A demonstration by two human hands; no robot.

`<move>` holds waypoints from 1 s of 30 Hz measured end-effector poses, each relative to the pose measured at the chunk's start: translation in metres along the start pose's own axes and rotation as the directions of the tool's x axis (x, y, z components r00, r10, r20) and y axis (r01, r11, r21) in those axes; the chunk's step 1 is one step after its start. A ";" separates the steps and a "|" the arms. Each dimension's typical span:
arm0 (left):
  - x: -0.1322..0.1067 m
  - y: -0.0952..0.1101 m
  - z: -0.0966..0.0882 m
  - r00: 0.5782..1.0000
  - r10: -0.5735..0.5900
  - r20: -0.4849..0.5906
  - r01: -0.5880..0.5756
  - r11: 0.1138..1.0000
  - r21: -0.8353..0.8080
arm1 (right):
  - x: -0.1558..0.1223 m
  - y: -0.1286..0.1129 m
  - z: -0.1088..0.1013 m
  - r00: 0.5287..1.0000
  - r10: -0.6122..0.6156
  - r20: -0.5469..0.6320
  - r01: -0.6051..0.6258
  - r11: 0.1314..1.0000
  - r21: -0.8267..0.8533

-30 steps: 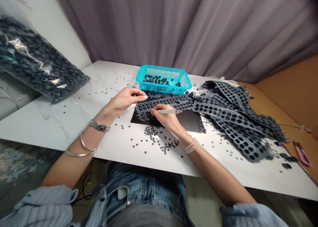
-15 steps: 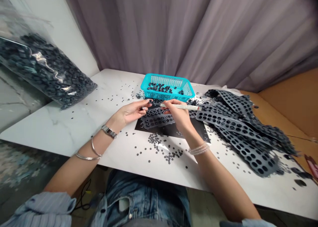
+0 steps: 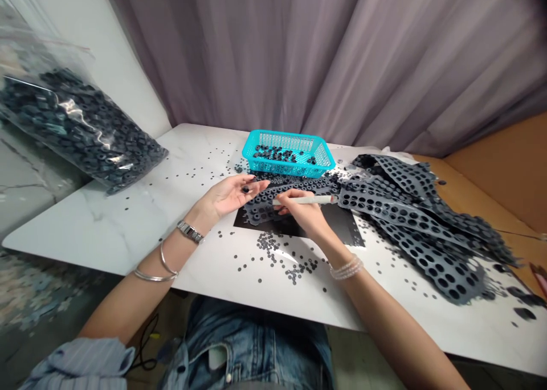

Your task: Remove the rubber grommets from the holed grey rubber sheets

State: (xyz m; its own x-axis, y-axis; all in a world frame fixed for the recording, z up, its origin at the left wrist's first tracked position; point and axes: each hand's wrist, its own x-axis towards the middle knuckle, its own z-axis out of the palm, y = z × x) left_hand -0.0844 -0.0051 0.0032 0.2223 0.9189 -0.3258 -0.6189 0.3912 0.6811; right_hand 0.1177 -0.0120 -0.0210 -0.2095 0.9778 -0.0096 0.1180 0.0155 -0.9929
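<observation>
My left hand point(image 3: 228, 196) is turned palm up, its fingers loosely stretched out. A small black rubber ring point(image 3: 245, 189) rests in it, against the fingers. My right hand point(image 3: 301, 205) is closed round a slim white pen-like stick point(image 3: 314, 199) with a reddish back end. The tip of the stick is near a dark grey perforated rubber strip point(image 3: 256, 214), over its left part. That strip lies on a black sheet point(image 3: 290, 230) and has rows of round pieces in it.
A turquoise basket point(image 3: 331, 161) with black rings stands behind my hands. On the right, punched rubber strips point(image 3: 410, 225) lie heaped. Small black discs point(image 3: 299, 267) are scattered over the white table point(image 3: 205, 282). A clear bag of black rings point(image 3: 94, 128) leans at the left.
My left hand has opened its fingers and turned more palm up, with the ring in it. My right hand has lowered the stick to the strip, a little nearer me.
</observation>
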 end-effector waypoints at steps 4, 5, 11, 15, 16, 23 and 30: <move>-0.001 0.001 -0.003 0.999 0.009 0.047 -0.009 1.000 -0.009 | -0.007 -0.001 0.004 0.995 -0.008 0.099 0.014 0.998 -0.061; -0.001 0.001 -0.004 0.999 0.015 0.049 -0.014 1.000 -0.008 | -0.008 0.000 0.004 0.993 -0.012 0.114 0.021 0.997 -0.076; 0.002 0.001 -0.006 1.000 0.021 0.019 -0.022 0.998 0.063 | -0.008 0.003 0.005 0.990 -0.011 0.142 0.032 0.989 -0.146; -0.003 0.001 -0.002 0.994 0.110 0.030 -0.109 0.844 0.526 | -0.010 0.003 0.005 0.988 -0.011 0.155 0.036 0.987 -0.156; -0.006 0.002 0.000 0.987 0.144 0.071 -0.153 0.714 0.683 | -0.010 0.002 0.005 0.987 -0.017 0.162 0.045 0.984 -0.170; -0.025 0.007 0.007 0.961 0.069 0.269 -0.256 -0.160 0.953 | -0.015 -0.003 0.006 0.968 -0.122 0.220 0.197 0.912 -0.360; -0.021 -0.006 0.002 0.939 0.062 0.338 -0.311 -0.269 0.912 | -0.018 -0.006 0.007 0.957 -0.160 0.242 0.253 0.871 -0.421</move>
State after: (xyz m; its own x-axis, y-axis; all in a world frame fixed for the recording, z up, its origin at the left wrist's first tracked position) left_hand -0.0839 -0.0270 0.0072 0.4252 0.9041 -0.0421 0.7843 -0.3449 0.5156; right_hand 0.1140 -0.0307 -0.0160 -0.4546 0.8824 0.1213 0.4584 0.3485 -0.8175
